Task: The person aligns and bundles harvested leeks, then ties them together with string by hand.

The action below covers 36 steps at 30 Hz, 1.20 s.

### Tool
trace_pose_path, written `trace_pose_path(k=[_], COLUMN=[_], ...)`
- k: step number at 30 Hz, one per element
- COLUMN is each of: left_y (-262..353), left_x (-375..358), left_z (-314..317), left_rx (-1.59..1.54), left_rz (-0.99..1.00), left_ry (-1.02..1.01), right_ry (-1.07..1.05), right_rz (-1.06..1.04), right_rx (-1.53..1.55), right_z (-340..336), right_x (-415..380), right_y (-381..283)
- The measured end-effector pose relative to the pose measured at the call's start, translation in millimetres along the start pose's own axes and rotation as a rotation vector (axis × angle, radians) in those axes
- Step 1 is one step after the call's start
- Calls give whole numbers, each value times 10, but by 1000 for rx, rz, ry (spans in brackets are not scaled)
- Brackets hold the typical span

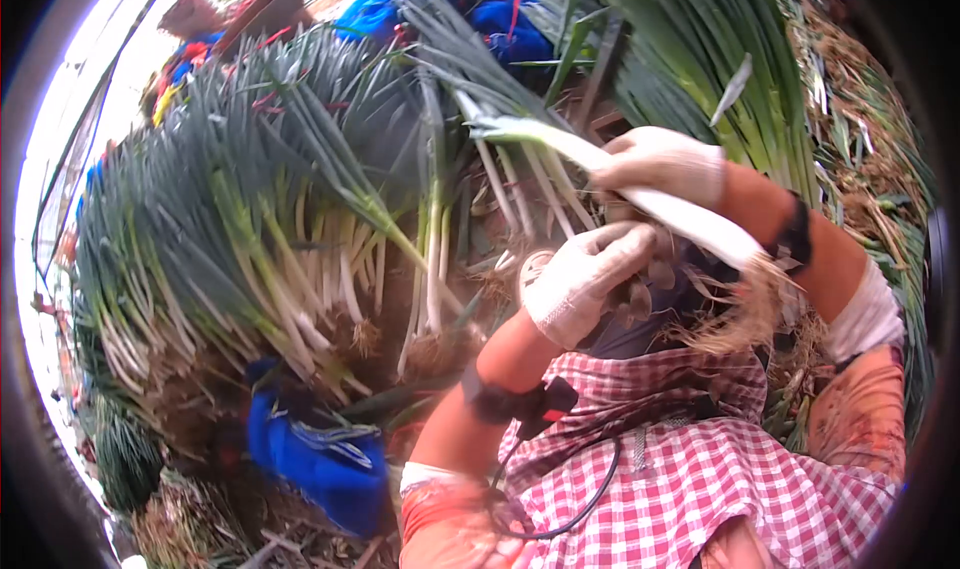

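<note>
Here the right hand [665,164], in a pale knit glove, is closed around the smooth white shaft of a leek [640,197], which slants across the lap with its wiry brown roots low at the right. The gloved left hand [580,279] curls loosely just beneath the stalk, fingers bent at dry brown husk. Behind lies a stacked heap of leeks [260,239], long flat green blades over white stems, beside a blue bag [320,459].

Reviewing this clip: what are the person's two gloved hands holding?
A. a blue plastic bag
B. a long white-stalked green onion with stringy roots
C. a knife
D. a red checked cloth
B: the right hand grips the long white-stalked green onion mid-stalk, while the left hand works just below the stalk, near its stringy roots.
</note>
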<state>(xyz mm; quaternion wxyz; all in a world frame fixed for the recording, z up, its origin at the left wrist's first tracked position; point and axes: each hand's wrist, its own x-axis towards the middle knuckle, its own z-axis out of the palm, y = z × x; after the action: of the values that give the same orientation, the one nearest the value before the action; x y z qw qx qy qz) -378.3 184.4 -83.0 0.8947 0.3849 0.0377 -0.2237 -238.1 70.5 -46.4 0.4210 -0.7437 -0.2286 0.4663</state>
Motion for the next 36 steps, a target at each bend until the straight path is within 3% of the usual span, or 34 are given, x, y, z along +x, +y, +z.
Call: trace_pose_path(k=[2,3,6,8,10,11,12,14,16,18,20,23,28,29,32,33,34,36], left_y=[-42,-92,-236,-217,-67,5,103,127,86,66,106,146,152,140,122,127,138,186], left_x=[-51,-41,150,320,490,491,521,611,770,809,892,991,1108,1153,1156,1269,1324,1432], left_z=[-148,-206,-424,-407,-325,-237,-124,-150,-136,-44,112,161,434,428,620,544,604,768], left_rx=[180,172,-24,-294,-508,-531,-510,-525,-516,-474,-444,-416,-321,-336,-343,-362,-356,-280], left_rz=[-30,37,230,393,548,580,602,621,664,620,684,637,618,618,619,620,579,604], left_ry=[13,67,125,164,93,115,262,78,32,-2,166,38,-173,-45,-36,79,47,-93], right_ry=[23,39,92,193,213,227,274,320,326,436,537,637,721,740,887,916,815,835], right_rz=[36,45,10,-35,71,-32,-139,-262,-167,-165,-23,-326,-398,-426,-390,-372,-292,-324], right_rx=[43,157,-1,-353,-567,-695,-810,-868,-915,-919,-839,-626,-487,-491,-703,-712,-666,-556], right_z=[-7,0,-15,-22,-25,-85,-109,-201,-284,-363,-423,-423,-373,-366,-304,-323,-346,-411], right_x=[-484,-676,-1183,-1390,-1558,-1613,-1636,-1672,-1704,-1688,-1609,-1566,-1655,-1664,-1695,-1688,-1726,-1823], right_y=[-305,-356,-433,-210,-129,127,343,702,836,1048,1064,1155,1170,1194,1245,1291,1263,1312])
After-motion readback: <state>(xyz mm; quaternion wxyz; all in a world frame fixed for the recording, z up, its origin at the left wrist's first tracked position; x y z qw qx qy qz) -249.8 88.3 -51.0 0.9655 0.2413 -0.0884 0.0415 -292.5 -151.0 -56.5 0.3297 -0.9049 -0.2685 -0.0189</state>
